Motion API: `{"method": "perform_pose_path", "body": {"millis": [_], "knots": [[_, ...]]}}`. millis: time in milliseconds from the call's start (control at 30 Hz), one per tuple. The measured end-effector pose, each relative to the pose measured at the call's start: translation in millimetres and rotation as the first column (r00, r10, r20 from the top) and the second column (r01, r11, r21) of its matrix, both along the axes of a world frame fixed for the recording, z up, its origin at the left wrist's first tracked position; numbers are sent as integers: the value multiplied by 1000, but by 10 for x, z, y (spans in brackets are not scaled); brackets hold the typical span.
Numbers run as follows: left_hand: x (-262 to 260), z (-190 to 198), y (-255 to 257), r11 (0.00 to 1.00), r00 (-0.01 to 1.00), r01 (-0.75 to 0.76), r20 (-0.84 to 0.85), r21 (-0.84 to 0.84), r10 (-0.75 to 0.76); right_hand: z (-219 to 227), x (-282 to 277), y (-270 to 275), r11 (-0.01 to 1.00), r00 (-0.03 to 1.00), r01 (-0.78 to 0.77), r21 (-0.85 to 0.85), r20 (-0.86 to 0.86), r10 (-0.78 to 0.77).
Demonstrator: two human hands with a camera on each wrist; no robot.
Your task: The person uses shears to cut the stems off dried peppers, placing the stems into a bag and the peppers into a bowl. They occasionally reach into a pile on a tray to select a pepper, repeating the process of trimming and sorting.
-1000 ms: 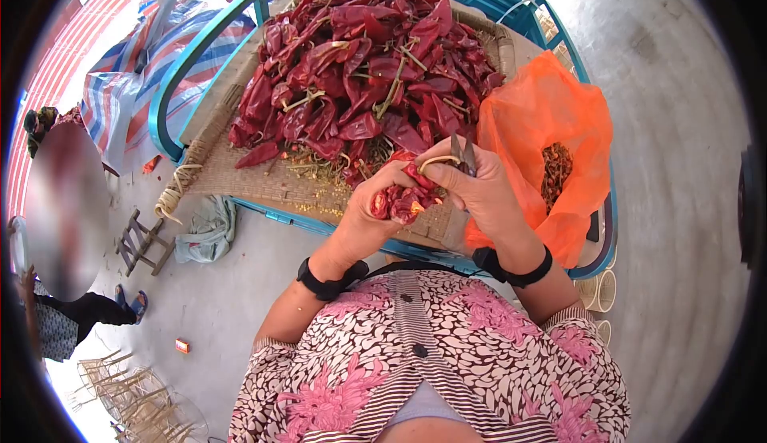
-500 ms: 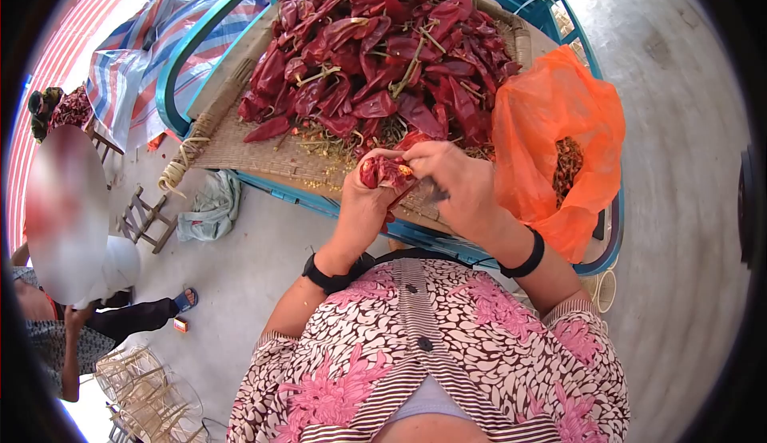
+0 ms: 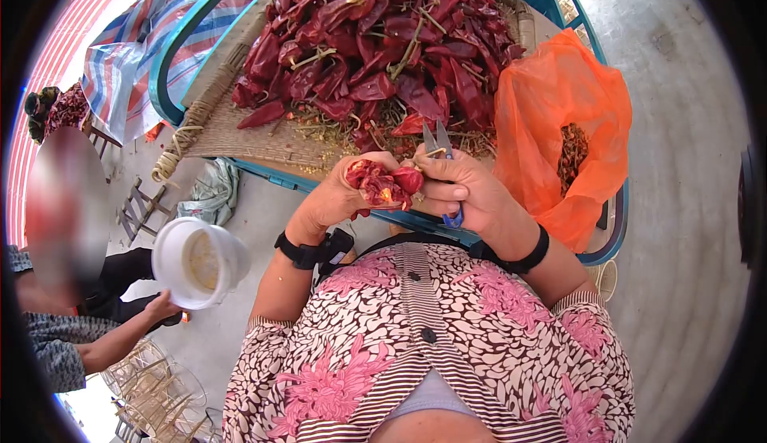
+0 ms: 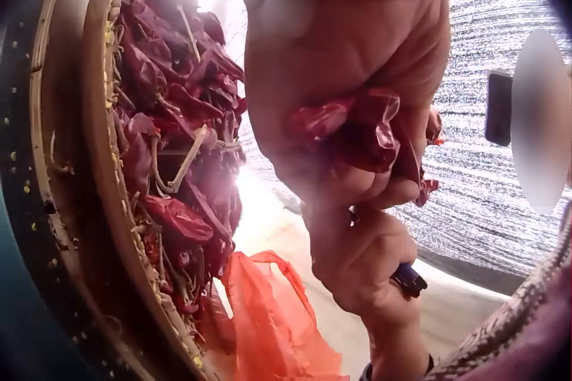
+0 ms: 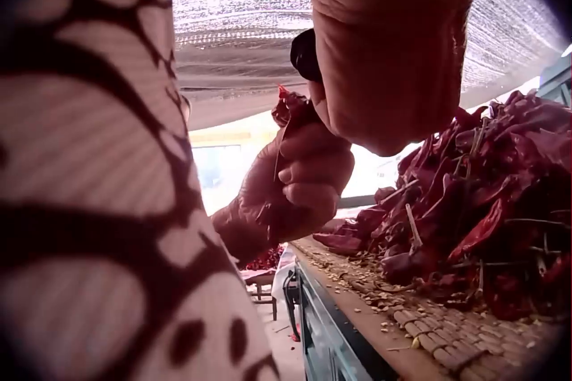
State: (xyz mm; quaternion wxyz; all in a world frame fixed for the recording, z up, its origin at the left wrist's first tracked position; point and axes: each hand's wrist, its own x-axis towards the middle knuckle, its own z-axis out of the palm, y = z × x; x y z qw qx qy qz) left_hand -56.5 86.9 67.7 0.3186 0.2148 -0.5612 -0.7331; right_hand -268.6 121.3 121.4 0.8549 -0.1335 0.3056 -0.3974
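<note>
In the head view my left hand (image 3: 323, 203) grips a small bunch of dried red chili peppers (image 3: 379, 185), crumpled ends facing up. Close beside it, my right hand (image 3: 471, 194) holds a pair of scissors (image 3: 437, 137), blades pointing away from me and a blue handle below the palm. A pale stem curls at the right thumb and fingertips, near the bunch. The left wrist view shows chili peppers (image 4: 366, 126) poking out between the left fingers. Beyond both hands, a large heap of dried chili peppers (image 3: 375, 43) lies on a woven mat (image 3: 240, 127).
An orange plastic bag (image 3: 531, 115) with dry scraps stands right of the heap. A blue metal frame (image 3: 164, 75) surrounds the mat. To the left, another person's hand (image 3: 162, 305) holds a white bucket (image 3: 228, 263). A wooden stool (image 3: 144, 213) stands on the floor.
My right hand crossed onto the bunch, then drew back right, scissor blades pointing away again. The other person came closer from the left, bringing the white bucket into plain view.
</note>
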Motion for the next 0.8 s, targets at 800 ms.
{"method": "perform_pose_path", "body": {"millis": [800], "knots": [[-269, -159, 192, 883, 771, 97, -596, 459, 225, 172, 120, 28, 949, 975, 142, -282, -127, -183]]}}
